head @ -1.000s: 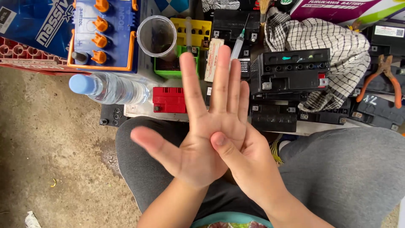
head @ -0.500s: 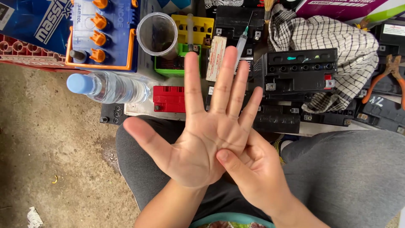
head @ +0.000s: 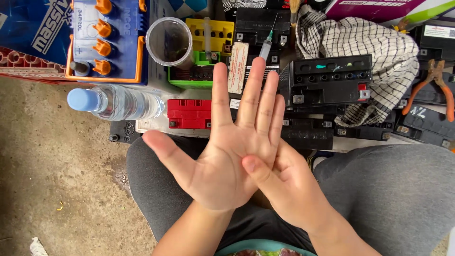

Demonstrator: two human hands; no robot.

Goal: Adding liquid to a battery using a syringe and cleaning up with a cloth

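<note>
My left hand [head: 227, 156] is held flat over my lap, palm up and fingers stretched toward the batteries, and it holds nothing. My right hand [head: 294, 189] comes in from the lower right and lies under its outer edge. The right thumb presses on the left palm while the right fingers are hidden behind it. Just beyond the fingertips lie a syringe [head: 266, 42], a red battery [head: 189, 113] and a black battery [head: 327, 80].
A water bottle [head: 113, 102] with a blue cap lies on its side at the left, near a clear plastic cup [head: 169, 41] and a blue battery [head: 104, 38] with orange caps. A checked cloth [head: 369, 47] and orange-handled pliers [head: 431, 80] lie at the right. My grey-trousered knees flank a concrete floor [head: 57, 189].
My right hand's fingers have slid from alongside the left fingers to behind the left hand, and its thumb has moved onto the palm. The left fingers spread, then drew a little closer.
</note>
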